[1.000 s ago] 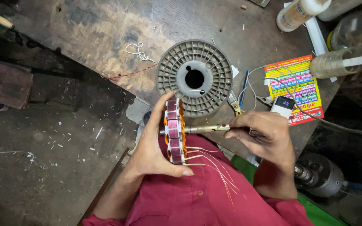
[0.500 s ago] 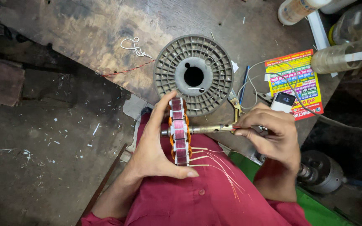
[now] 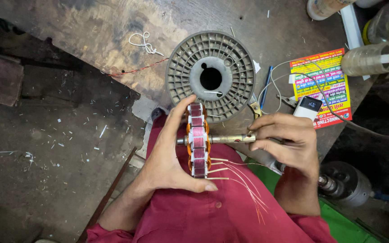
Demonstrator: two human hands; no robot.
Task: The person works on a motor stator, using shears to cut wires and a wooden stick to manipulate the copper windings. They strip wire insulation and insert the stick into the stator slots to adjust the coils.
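At the centre of the frame, the left hand (image 3: 169,162) is cupping a wound stator (image 3: 197,140), its grip wrapped around the edge-on disc with the thumb along the bottom and the fingers curling over the top. The right hand (image 3: 289,144) is closing its grip tightly around the brass-coloured shaft (image 3: 230,139) sticking out of the stator's right side. Thin copper wire leads (image 3: 244,180) are trailing from the stator's lower edge down over the red shirt (image 3: 203,220) in the lower middle. Just above the hands, a grey plastic spool (image 3: 212,74) is lying flat on the worn table (image 3: 91,31), its lower rim partly hidden behind the fingers and the stator. To the right of the spool, a blue pen (image 3: 266,85), looping white cables (image 3: 278,87) and a bright printed leaflet (image 3: 323,85) are crowding the table, with a small white device (image 3: 308,108) sitting just above the right hand. A clear plastic bottle (image 3: 370,56) is lying at the upper right. A knot of white string (image 3: 144,44) is resting at the upper left of the spool.
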